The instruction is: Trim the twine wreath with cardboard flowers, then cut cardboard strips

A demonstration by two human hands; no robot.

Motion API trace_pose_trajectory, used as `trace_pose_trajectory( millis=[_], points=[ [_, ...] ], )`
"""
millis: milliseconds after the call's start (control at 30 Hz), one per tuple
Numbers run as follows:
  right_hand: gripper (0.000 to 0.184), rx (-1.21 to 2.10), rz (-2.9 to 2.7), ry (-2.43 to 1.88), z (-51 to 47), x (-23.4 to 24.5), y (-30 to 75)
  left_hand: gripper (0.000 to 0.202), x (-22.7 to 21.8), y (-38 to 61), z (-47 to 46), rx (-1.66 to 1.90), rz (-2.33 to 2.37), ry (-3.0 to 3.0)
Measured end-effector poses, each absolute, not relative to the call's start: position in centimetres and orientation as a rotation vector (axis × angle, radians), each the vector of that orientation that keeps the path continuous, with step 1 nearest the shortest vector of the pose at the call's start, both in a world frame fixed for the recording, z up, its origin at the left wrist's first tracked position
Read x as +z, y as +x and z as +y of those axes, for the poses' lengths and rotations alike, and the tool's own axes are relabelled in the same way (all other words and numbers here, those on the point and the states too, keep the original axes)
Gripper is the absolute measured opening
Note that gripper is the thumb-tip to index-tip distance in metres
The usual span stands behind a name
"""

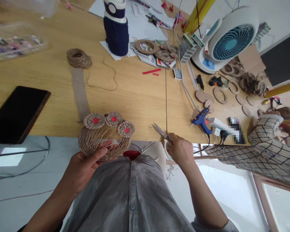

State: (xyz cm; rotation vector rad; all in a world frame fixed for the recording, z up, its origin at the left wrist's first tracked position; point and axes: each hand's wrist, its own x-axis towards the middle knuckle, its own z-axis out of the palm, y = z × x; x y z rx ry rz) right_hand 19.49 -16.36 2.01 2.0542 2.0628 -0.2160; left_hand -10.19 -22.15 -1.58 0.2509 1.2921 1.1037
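Note:
My left hand (90, 166) grips the lower rim of a twine-wrapped ring (83, 143), thumb on top and fingers reaching into its opening. Three pleated brown rosettes with red centres sit along the ring's far edge, among them a middle rosette (114, 119). Thin strands cross the opening. At the table's front edge, my right hand (181, 149) is closed on scissors (161, 130) with pale handles; their blades point up and left over the wood, slightly apart. Beyond the ring, a strip of brown burlap (79, 93) runs up to a ball of twine (78, 58) with a loose tail.
A dark tablet (18, 112) lies at left, below a clear plastic box (19, 51). A navy bottle (116, 35) stands at the back. To the right are a blue glue gun (202, 120), a power strip (222, 125), cardboard rings, a fan (228, 42) and another person's checked sleeve (265, 129).

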Motion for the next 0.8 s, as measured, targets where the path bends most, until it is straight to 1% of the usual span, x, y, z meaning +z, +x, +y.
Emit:
trace_pose_trajectory(
  millis=[133, 300, 400, 500, 567, 667, 733, 800],
  points=[
    [0.022, -0.308, 2.116, 1.888, -17.8, 2.2, 19.1, 0.031, -1.9, -10.4, -22.3, 1.115, 1.297, 0.242],
    [0.022, -0.43, 2.236, 1.772, -19.8, 2.4, 19.7, 0.034, -2.0, -10.5, -22.2, 1.11, 1.299, 0.249],
    [0.023, -0.439, 2.223, 1.927, -20.1, 1.9, 20.5, 0.035, -2.0, -10.4, -22.1, 1.107, 1.315, 0.249],
    [0.023, -0.364, 2.058, 2.154, -20.1, 1.2, 20.9, 0.035, -1.8, -10.2, -21.9, 1.106, 1.325, 0.246],
    [0.021, -0.386, 2.004, 2.168, -20.3, 0.9, 20.8, 0.033, -1.6, -10.1, -21.9, 1.095, 1.318, 0.242],
    [0.018, -0.563, 2.094, 2.009, -20.9, 0.9, 20.0, 0.028, -1.3, -10.1, -21.9, 1.079, 1.308, 0.241],
    [0.019, -0.672, 2.138, 1.873, -21.4, 1.1, 19.5, 0.03, -1.3, -10.1, -22.0, 1.082, 1.315, 0.24],
    [0.02, -0.698, 2.126, 1.776, -21.7, 1.1, 19.0, 0.032, -1.3, -10.1, -22.1, 1.08, 1.328, 0.238]
  ],
)
